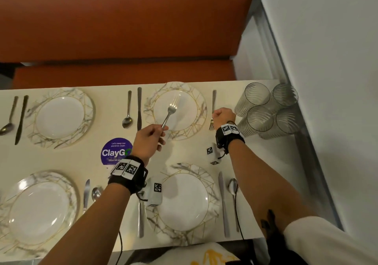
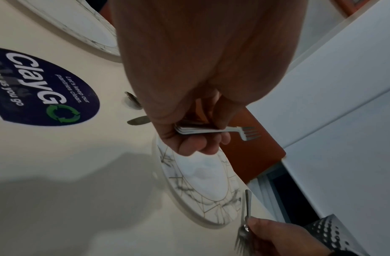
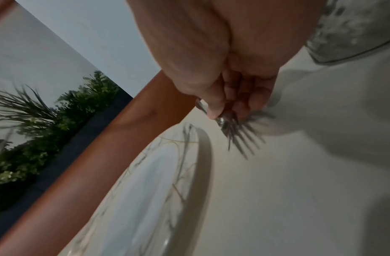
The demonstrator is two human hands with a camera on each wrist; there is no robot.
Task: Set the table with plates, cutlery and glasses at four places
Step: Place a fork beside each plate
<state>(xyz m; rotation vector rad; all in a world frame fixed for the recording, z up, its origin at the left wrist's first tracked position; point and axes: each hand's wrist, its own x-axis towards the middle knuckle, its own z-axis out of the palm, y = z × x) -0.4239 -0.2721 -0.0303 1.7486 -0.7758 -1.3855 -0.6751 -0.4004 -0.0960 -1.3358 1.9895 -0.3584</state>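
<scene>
My left hand (image 1: pixel 161 130) hovers over the near edge of the far right plate (image 1: pixel 201 109) and grips the handles of a small bundle of forks (image 1: pixel 171 109), tines pointing away; the layered handles (image 2: pixel 203 130) show in the left wrist view under the left hand (image 2: pixel 189 138). My right hand (image 1: pixel 215 117) pinches a single fork (image 1: pixel 213 101) near its head, just right of that plate and low over the table. Its tines (image 3: pixel 239 136) point toward me, below the right hand (image 3: pixel 231 105) and beside the plate's rim (image 3: pixel 189 138).
Several ribbed glasses (image 1: pixel 266 109) cluster at the far right corner, close to my right wrist. Three more plates have cutlery beside them, such as a knife (image 1: pixel 139 107) and spoon (image 1: pixel 127 113). A blue sticker (image 1: pixel 114 152) marks the table's middle. An orange bench (image 1: pixel 122 29) runs behind.
</scene>
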